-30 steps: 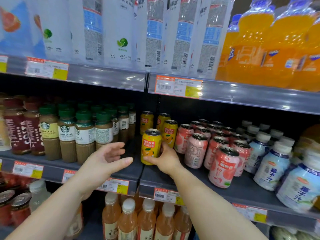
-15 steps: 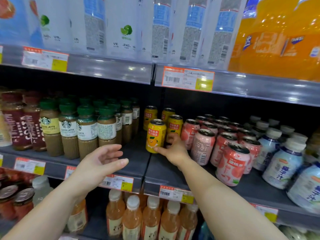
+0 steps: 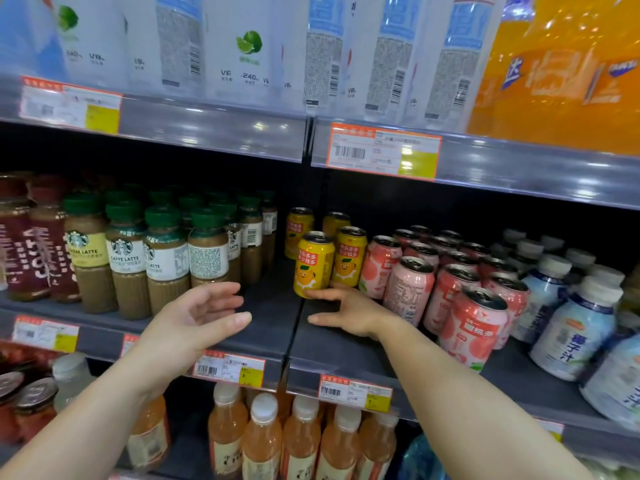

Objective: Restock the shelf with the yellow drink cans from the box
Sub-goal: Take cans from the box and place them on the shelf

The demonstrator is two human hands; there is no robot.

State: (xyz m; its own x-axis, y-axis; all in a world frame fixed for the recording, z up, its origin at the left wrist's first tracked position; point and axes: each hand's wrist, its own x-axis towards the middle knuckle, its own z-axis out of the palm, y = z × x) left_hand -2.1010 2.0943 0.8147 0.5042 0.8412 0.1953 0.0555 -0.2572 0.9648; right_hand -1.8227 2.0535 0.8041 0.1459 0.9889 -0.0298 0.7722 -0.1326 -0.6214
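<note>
Yellow can set on the shelf, both hands slack beside it

Nearest, the left hand [image 3: 194, 320] hovers with its fingers loosely spread, holding nothing; at its 3 o'clock the right hand [image 3: 349, 311] lies over the shelf [image 3: 270, 320] with fingers relaxed, fingertips just touching the base of the front yellow can [image 3: 313, 265], not gripping it. That can stands upright at the hand's 11 o'clock, more yellow cans [image 3: 349, 256] behind. It should be stiff, smooth, probably full and fairly heavy, slippery if wet: best held round the middle of its wall. Further left, bottles [image 3: 124, 258] read "CAFFE LATTE". The can's red label carries Chinese writing.
</note>
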